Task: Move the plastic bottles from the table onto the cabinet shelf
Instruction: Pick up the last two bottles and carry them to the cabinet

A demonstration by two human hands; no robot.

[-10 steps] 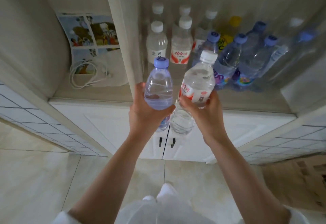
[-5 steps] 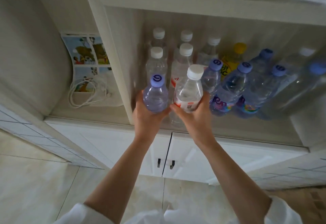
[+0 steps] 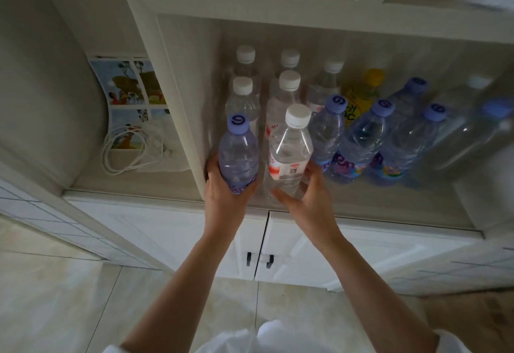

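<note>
My left hand (image 3: 225, 196) grips a clear bottle with a purple cap (image 3: 238, 155) around its lower part, upright at the front left of the cabinet shelf (image 3: 361, 199). My right hand (image 3: 308, 199) holds a clear bottle with a white cap and a red-white label (image 3: 290, 152) just to the right of it. Whether their bases touch the shelf is hidden by my hands. Behind them stand several white-capped bottles (image 3: 243, 96). To the right stand several purple-capped bottles (image 3: 364, 141) and a yellow-capped bottle (image 3: 361, 94).
A vertical divider (image 3: 178, 107) bounds the shelf on the left, close to my left hand. Beyond it lie a coiled white cable (image 3: 122, 152) and picture cards (image 3: 130, 85). White cabinet doors (image 3: 258, 252) are below, and an upper shelf board (image 3: 306, 4) above.
Both hands have carried their bottles forward and deeper into the shelf, and the view has tilted up. The bottles now stand upright in line with the front row.
</note>
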